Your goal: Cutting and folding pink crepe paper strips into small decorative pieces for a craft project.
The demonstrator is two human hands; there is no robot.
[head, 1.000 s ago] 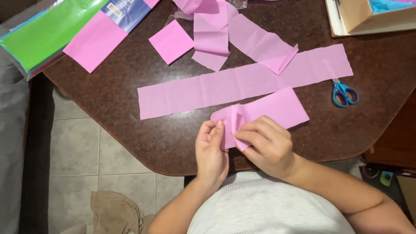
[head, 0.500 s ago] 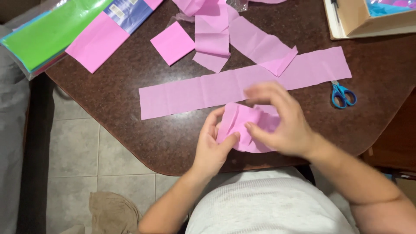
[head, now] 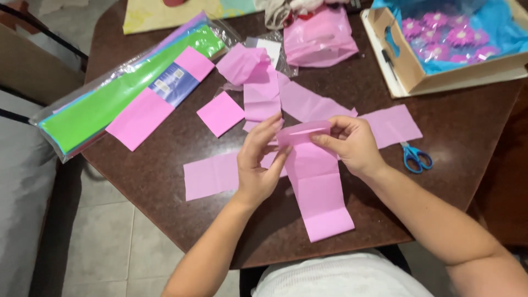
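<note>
On the brown desk (head: 165,181), near its front edge, a long pink paper strip (head: 212,176) lies flat under the hands. Above it the folded pink paper (head: 319,187) hangs toward the front edge, its top fold pinched between left hand (head: 261,162) and right hand (head: 352,144), both grasping it. Best keep the fold edges level and press evenly so the crease runs straight

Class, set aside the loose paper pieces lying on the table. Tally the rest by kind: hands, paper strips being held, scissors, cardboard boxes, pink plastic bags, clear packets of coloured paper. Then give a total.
hands: 2, the left hand and the right hand
pink paper strip, held by both: 1
scissors: 1
cardboard box: 1
pink plastic bag: 1
clear packet of coloured paper: 1
total: 7
</note>
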